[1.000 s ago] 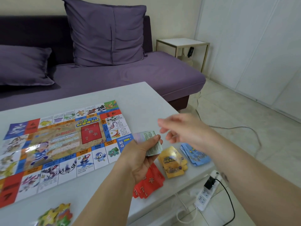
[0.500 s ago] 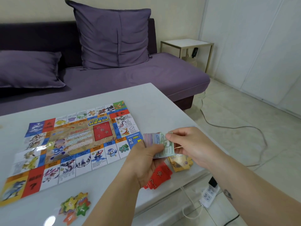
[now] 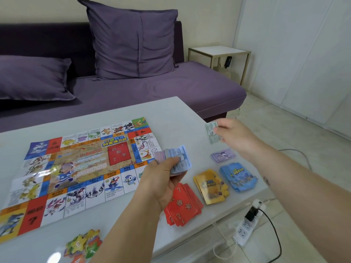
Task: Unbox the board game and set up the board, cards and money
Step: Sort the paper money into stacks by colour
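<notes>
The colourful game board [image 3: 79, 168] lies flat on the white table [image 3: 171, 114]. My left hand [image 3: 163, 179] grips a fanned stack of play money [image 3: 180, 162] with a blue note on top, just right of the board. My right hand [image 3: 233, 135] pinches green notes [image 3: 212, 131] above the table's right side. A small pile of purple notes [image 3: 222, 155] lies on the table below that hand. Three card piles sit near the front right edge: red cards [image 3: 182, 207], yellow cards [image 3: 210, 186] and blue cards [image 3: 238, 176].
Star-shaped coloured tokens [image 3: 83, 245] lie at the table's front. A purple sofa [image 3: 171, 88] with cushions stands behind. A small side table [image 3: 220, 52] is at the back right. On the floor by the table's right edge lies a power strip [image 3: 247, 223] with cables.
My right hand has pulled green notes off the stack and carried them up and right, away from my left hand. A purple pile now shows on the table.
</notes>
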Motion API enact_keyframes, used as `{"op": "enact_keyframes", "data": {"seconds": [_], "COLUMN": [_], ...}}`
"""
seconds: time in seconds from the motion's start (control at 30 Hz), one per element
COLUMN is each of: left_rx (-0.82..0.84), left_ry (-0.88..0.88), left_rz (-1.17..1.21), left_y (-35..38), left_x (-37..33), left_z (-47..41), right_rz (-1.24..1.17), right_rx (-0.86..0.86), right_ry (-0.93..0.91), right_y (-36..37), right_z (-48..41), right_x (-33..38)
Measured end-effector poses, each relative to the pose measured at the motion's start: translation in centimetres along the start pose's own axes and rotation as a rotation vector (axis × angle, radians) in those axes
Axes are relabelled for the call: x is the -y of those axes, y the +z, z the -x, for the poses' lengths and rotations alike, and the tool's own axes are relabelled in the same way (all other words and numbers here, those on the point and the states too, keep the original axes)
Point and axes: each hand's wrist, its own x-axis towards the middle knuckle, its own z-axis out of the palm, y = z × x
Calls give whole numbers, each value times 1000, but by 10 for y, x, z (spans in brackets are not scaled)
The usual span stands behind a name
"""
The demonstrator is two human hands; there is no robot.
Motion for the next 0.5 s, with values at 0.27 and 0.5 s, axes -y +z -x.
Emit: {"op": "enact_keyframes", "data": {"seconds": [0.27,0.5], "left_rx": [-35,-47], "left_ry": [-47,-54], "left_rz": [106,96], "left_y": [15,25], "left_x": [3,7], "left_z": [-32,-54], "right_rz": [767,812], "right_rx": [353,441], "right_ry": [-154,-218], "right_y": [-5,-2], "right_z": [-60,-70], "right_x": [-37,-44]}}
